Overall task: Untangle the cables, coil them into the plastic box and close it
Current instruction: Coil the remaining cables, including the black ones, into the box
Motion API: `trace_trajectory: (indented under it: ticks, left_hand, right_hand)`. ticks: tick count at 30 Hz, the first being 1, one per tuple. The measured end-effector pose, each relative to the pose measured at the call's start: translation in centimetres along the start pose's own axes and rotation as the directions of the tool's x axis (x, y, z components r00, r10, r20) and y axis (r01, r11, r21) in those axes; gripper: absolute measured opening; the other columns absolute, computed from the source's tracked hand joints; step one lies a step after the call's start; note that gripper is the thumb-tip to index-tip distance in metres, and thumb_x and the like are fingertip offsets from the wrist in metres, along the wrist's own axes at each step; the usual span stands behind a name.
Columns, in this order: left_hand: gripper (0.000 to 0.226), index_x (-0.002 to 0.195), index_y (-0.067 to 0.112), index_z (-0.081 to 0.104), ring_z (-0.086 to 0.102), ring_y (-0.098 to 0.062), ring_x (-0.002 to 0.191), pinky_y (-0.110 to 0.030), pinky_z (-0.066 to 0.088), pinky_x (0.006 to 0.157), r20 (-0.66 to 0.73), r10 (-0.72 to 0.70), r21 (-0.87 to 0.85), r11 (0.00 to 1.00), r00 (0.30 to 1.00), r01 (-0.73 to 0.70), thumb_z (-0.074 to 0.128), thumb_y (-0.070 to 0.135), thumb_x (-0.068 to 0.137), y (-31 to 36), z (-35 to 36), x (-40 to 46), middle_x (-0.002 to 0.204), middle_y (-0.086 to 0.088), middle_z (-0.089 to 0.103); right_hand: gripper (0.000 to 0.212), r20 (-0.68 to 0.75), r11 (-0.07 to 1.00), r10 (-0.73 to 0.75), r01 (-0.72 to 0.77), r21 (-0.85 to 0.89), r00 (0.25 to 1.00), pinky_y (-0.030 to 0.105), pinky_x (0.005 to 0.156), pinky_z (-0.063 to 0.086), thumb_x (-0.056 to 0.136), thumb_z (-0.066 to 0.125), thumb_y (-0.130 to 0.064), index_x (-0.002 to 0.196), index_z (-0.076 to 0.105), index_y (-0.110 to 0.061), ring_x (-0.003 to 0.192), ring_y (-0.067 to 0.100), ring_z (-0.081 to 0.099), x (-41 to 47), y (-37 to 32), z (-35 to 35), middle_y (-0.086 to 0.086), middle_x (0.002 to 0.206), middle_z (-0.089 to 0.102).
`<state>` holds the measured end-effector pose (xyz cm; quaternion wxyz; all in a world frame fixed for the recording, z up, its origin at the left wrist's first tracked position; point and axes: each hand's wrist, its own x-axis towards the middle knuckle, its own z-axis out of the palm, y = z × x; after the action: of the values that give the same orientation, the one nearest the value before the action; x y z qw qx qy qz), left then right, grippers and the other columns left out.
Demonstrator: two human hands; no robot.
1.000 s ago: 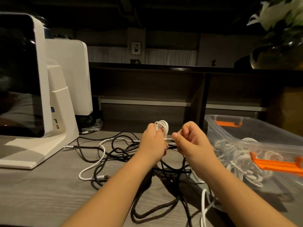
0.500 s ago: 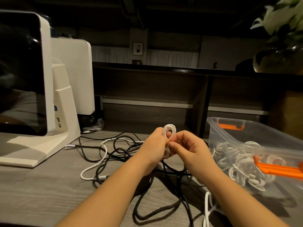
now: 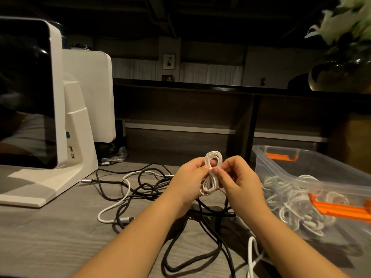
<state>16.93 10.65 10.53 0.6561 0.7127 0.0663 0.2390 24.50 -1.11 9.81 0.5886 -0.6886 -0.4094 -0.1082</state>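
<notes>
left hand and right hand pinch small white cable coil at its waist, held above desk. tangle of black and white cables lies beneath. open plastic box, coiled white cables inside, sits right.

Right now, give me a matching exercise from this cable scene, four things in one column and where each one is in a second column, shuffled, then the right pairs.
Things
1. white cable coil
2. black cables
3. plastic box
4. white monitor

Places
A. standing at the left on the table
B. pinched between the left hand and the right hand
C. at the right, open, with white cables inside
D. loose and tangled on the table under the arms

Pairs: 1-B, 2-D, 3-C, 4-A
</notes>
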Motion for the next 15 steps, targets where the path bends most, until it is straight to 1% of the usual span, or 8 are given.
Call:
trace_trajectory:
  ticks: [1, 3, 5, 6, 9, 12, 14, 15]
  left_hand:
    - [0.023, 0.112, 0.026, 0.071, 0.070, -0.023, 0.105, -0.047, 0.057, 0.094, -0.002, 0.013, 0.007, 1.000, 1.000, -0.013, 0.049, 0.026, 0.104, 0.0, 0.0, 0.0, 0.108, -0.003, 0.074]
    - [0.023, 0.113, 0.028, 0.070, 0.071, -0.020, 0.102, -0.039, 0.058, 0.089, -0.002, 0.046, 0.041, 0.998, 0.999, -0.046, 0.050, 0.023, 0.104, 0.0, 0.0, 0.0, 0.106, 0.000, 0.074]
    - [0.023, 0.117, 0.029, 0.070, 0.071, -0.018, 0.100, -0.037, 0.058, 0.088, 0.026, 0.094, 0.092, 0.991, 0.995, -0.096, 0.052, 0.022, 0.103, -0.1, 0.0, -0.1, 0.105, 0.001, 0.074]
    - [0.023, 0.117, 0.029, 0.070, 0.071, -0.016, 0.099, -0.036, 0.059, 0.088, 0.038, 0.114, 0.117, 0.986, 0.993, -0.118, 0.053, 0.021, 0.103, -0.2, 0.0, -0.2, 0.104, 0.002, 0.074]
    - [0.024, 0.118, 0.030, 0.070, 0.070, -0.006, 0.095, -0.026, 0.058, 0.083, 0.049, 0.160, 0.193, 0.967, 0.986, -0.166, 0.056, 0.019, 0.101, -0.1, -0.2, -0.5, 0.102, 0.008, 0.074]
    - [0.029, 0.121, 0.034, 0.069, 0.066, -0.001, 0.100, -0.023, 0.057, 0.086, 0.122, 0.201, 0.336, 0.913, 0.972, -0.231, 0.059, 0.016, 0.099, 0.0, -0.4, -0.6, 0.105, 0.013, 0.072]
    - [0.028, 0.117, 0.035, 0.070, 0.066, -0.002, 0.099, -0.025, 0.057, 0.087, 0.135, 0.208, 0.381, 0.892, 0.969, -0.244, 0.062, 0.017, 0.097, 0.2, -0.5, -0.6, 0.103, 0.013, 0.072]
    - [0.025, 0.113, 0.035, 0.071, 0.066, -0.002, 0.099, -0.028, 0.057, 0.088, 0.121, 0.208, 0.378, 0.894, 0.971, -0.239, 0.064, 0.018, 0.096, 0.2, -0.5, -0.5, 0.102, 0.013, 0.072]
  right_hand:
    - [0.011, -0.003, 0.997, 0.052, -0.052, 0.062, 0.999, 0.038, 0.064, 0.059, 0.089, 0.068, -0.024, 0.090, 0.058, -0.019, 0.075, 0.024, 0.067, 0.0, -0.1, 0.0, 0.004, 0.082, 0.067]
    - [0.010, 0.031, 0.960, 0.163, -0.166, 0.224, 0.986, 0.033, 0.063, 0.059, 0.091, 0.066, -0.022, 0.095, 0.059, -0.016, 0.076, 0.025, 0.069, -0.1, -0.4, 0.0, 0.007, 0.084, 0.069]
    - [0.011, 0.093, 0.899, 0.248, -0.265, 0.350, 0.964, 0.036, 0.065, 0.059, 0.092, 0.064, -0.021, 0.102, 0.064, -0.015, 0.078, 0.025, 0.071, -0.1, -0.5, -0.2, 0.007, 0.089, 0.072]
    - [0.013, 0.122, 0.880, 0.268, -0.295, 0.373, 0.956, 0.036, 0.064, 0.059, 0.093, 0.063, -0.020, 0.104, 0.065, -0.015, 0.078, 0.025, 0.071, 0.0, -0.5, -0.3, 0.008, 0.090, 0.073]
    - [0.013, 0.197, 0.858, 0.312, -0.364, 0.361, 0.929, 0.026, 0.056, 0.052, 0.094, 0.061, -0.015, 0.103, 0.068, -0.010, 0.069, 0.018, 0.068, 0.3, -0.5, -0.7, 0.010, 0.085, 0.072]
    - [0.013, 0.244, 0.783, 0.405, -0.472, 0.405, 0.881, 0.023, 0.052, 0.050, 0.092, 0.059, -0.003, 0.101, 0.067, 0.001, 0.063, 0.016, 0.062, 0.5, -0.4, -1.2, 0.012, 0.081, 0.067]
    - [0.015, 0.273, 0.734, 0.439, -0.517, 0.441, 0.856, 0.022, 0.053, 0.052, 0.090, 0.059, 0.002, 0.103, 0.064, 0.007, 0.064, 0.016, 0.059, 0.6, -0.3, -1.4, 0.014, 0.081, 0.063]
    - [0.015, 0.279, 0.724, 0.434, -0.516, 0.457, 0.856, 0.022, 0.054, 0.052, 0.090, 0.060, 0.002, 0.103, 0.063, 0.008, 0.065, 0.016, 0.060, 0.6, -0.2, -1.5, 0.013, 0.081, 0.063]
